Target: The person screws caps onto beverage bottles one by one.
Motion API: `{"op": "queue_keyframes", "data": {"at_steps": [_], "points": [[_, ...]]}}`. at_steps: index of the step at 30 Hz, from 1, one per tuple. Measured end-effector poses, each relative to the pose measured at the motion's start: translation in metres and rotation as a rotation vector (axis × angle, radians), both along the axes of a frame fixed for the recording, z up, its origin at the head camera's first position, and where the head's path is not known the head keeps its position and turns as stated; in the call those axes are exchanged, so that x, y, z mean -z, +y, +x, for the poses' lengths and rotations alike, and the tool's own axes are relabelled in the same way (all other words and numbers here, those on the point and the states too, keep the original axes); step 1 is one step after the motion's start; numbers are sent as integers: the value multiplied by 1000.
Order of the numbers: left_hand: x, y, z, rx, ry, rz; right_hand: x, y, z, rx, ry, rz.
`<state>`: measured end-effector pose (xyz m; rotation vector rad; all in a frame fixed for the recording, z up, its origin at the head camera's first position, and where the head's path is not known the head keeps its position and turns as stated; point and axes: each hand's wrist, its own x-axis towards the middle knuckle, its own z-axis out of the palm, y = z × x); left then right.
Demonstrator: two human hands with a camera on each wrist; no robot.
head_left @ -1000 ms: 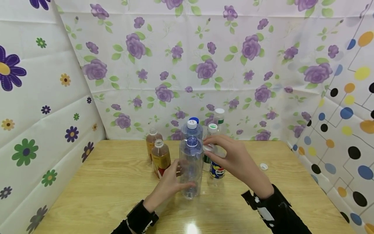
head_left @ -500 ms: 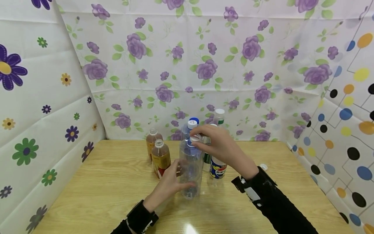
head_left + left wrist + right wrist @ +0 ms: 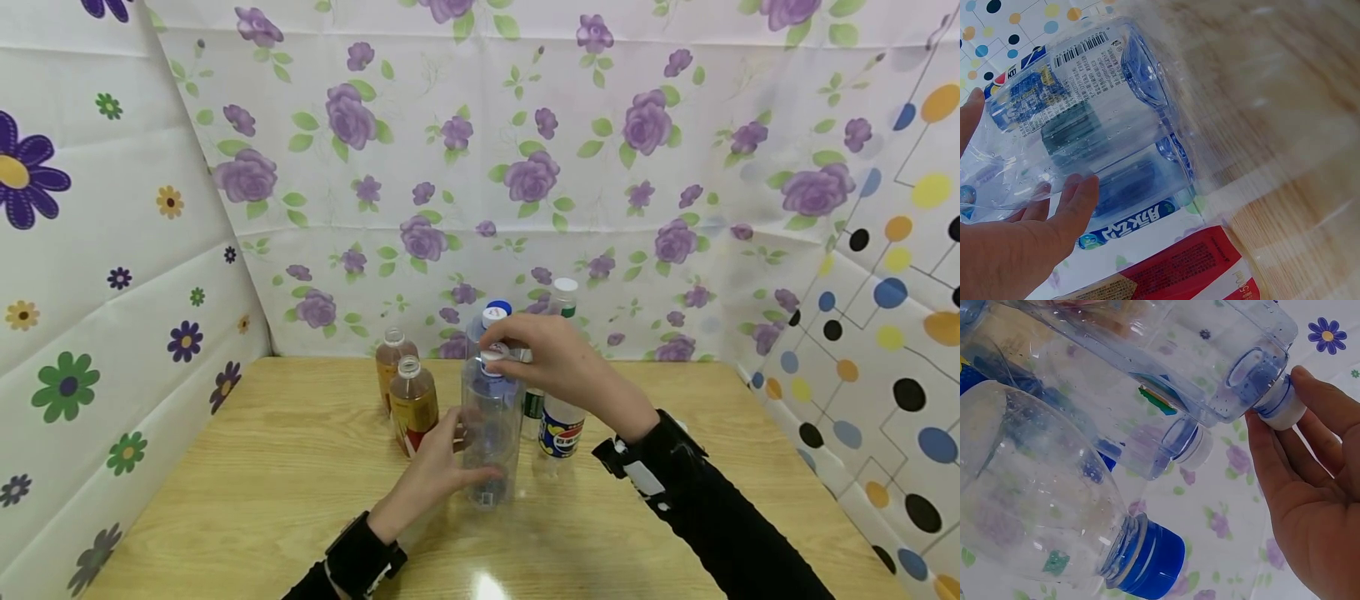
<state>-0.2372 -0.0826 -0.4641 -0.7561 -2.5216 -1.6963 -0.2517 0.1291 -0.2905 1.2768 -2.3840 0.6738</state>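
A tall clear bottle (image 3: 491, 425) stands upright in front of the other bottles. My left hand (image 3: 435, 467) holds it low down, thumb across the near side and fingers round the left. In the left wrist view, that left hand (image 3: 1016, 250) lies against its clear wall (image 3: 1016, 169). At the top, my right hand (image 3: 558, 362) pinches a white cap (image 3: 492, 357) over the bottle's mouth. From the right wrist, this white cap (image 3: 1285, 415) sits on the bluish neck between the thumb and fingers of my right hand (image 3: 1316, 481).
Two brown-tinted, uncapped bottles (image 3: 414, 408) stand to the left. Behind the held bottle is another with a white cap (image 3: 494, 316), and a blue cap (image 3: 500, 307) shows beyond it. Right of it are a Pepsi-labelled bottle (image 3: 560, 435) and a white-capped bottle (image 3: 566, 292).
My right hand has moved left with the white cap, from beside the bottle neck onto its mouth. The left hand has stayed in place on the bottle.
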Motion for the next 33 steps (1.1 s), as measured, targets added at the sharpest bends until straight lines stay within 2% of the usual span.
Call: {"op": "queue_keyframes", "data": {"at_steps": [7,16,20,26,33], "points": [[0,0,0,3,2,4,1,0,0,-4,-48,-4],[0,0,-1,3,-6,16,2,-1,-2,4,-1,16],[0,0,0,-2,-6,11,0,0,-2,-22,14,23],[-1,0,0,6,1,-7,-15,6,-2,-66,-7,84],[0,0,2,15,-7,-10,-36,11,-10,-162,-50,264]]}}
